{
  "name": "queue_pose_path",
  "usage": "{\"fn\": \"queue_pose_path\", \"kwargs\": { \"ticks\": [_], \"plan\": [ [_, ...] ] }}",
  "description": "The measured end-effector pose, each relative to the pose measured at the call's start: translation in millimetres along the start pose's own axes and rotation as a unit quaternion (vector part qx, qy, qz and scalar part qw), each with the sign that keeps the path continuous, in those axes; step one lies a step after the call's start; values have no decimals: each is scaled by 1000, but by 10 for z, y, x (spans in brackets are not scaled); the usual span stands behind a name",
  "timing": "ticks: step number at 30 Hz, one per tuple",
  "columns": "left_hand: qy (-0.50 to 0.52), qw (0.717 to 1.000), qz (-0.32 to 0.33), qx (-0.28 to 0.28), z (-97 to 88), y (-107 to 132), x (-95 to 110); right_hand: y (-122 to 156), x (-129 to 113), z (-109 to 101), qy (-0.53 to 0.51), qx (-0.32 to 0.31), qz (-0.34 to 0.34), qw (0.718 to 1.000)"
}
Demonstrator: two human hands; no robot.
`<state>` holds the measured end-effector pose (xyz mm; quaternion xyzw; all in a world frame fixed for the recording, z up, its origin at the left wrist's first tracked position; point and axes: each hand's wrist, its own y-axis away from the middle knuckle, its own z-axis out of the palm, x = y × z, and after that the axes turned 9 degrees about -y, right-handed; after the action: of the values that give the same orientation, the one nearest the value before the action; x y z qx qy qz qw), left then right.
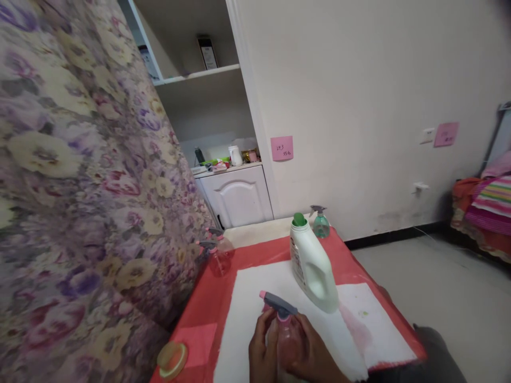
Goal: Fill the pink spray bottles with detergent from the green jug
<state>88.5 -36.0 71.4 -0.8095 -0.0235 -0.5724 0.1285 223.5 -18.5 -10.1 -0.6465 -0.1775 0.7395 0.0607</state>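
In the head view, the pink spray bottle [288, 343] is held over the white paper [247, 298], its grey spray head [279, 304] on the neck; whether it is tight, I cannot tell. The left hand [263, 343] curls its fingers near the neck, the right hand [313, 351] wraps the body. The white jug [313, 266] stands just behind, its green spout [299, 219] showing; a green bottle [321, 225] is farther back.

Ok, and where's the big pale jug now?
In the head view, the jug stands right of centre on the white sheet, just beyond the right hand, with the green spray bottle behind it.
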Motion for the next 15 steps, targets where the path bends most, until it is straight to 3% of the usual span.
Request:
{"fn": "queue_pose_path", "kwargs": {
  "ticks": [7,15],
  "plan": [
    [26,996,-36,75,-52,1,-105,15,135,-58,34,-13,23,999],
    [26,999,-27,0,92,30,-112,15,95,-40,-18,-19,-6,1000]
  ]
}}
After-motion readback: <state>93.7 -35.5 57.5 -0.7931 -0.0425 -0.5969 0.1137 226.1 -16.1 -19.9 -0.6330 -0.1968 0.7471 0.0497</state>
